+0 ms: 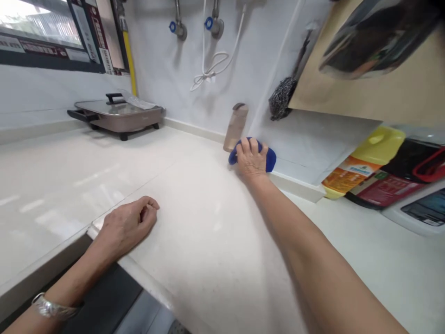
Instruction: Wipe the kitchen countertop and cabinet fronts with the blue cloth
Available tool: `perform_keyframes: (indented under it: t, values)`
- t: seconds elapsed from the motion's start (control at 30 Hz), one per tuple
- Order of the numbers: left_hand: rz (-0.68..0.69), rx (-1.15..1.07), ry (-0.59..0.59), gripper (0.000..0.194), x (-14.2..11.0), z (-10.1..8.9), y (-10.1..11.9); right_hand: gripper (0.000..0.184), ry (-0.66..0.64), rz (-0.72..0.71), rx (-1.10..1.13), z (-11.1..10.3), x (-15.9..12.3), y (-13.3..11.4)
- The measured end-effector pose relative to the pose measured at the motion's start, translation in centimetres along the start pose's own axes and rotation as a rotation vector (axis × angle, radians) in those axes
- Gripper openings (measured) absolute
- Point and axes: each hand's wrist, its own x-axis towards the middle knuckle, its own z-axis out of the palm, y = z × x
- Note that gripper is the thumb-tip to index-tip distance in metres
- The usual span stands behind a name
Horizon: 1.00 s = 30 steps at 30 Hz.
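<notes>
My right hand (252, 159) reaches across the white countertop (194, 218) to its back corner, fingers curled over a blue cloth (271, 159). The cloth touches the counter near the wall and sticks out on both sides of the hand. Just behind it, a pinkish translucent bottle (236, 127) with a dark cap stands against the wall. My left hand (130, 222) rests near the counter's front edge, its fingers curled in and nothing visible in them. A silver bracelet circles that wrist.
A lidded electric pan (120, 116) stands at the back left. Bottles, including a yellow jug (361, 162), line the right side. A scouring brush (283, 97) hangs on the wall, with a tied white cord (212, 72) and two valves farther left.
</notes>
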Motion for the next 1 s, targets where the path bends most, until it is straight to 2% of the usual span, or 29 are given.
perform_keyframes:
  t: [0.13, 0.3, 0.43, 0.6, 0.83, 0.93, 1.0]
  values:
    - [-0.005, -0.008, 0.014, 0.033, 0.2, 0.1, -0.3, 0.034, -0.034, -0.036, 0.036, -1.0, -2.2, -0.2]
    - [0.020, 0.001, 0.044, 0.032, 0.3, 0.1, -0.4, 0.034, -0.233, -0.082, 0.120, -3.4, -4.7, -1.0]
    - [0.022, 0.001, 0.046, 0.030, 0.4, 0.2, -0.5, 0.036, -0.418, 0.049, 0.179, -4.9, -5.0, -2.2]
    - [0.047, -0.014, 0.061, 0.033, 0.3, 0.1, -0.8, 0.036, -0.514, 0.155, 0.121, -8.2, -6.4, -2.8]
    - [0.072, -0.012, 0.064, 0.038, 0.0, -0.2, -0.7, 0.036, -0.491, 0.101, 0.145, -17.1, -13.6, -3.6]
    - [0.081, -0.010, 0.071, 0.040, -0.2, -0.4, -0.5, 0.034, -0.410, 0.069, 0.402, -20.1, -17.2, -2.1]
    - [0.084, -0.008, 0.077, 0.041, -0.4, -0.6, -0.5, 0.039, -0.259, 0.128, 0.611, -21.5, -19.6, 0.1]
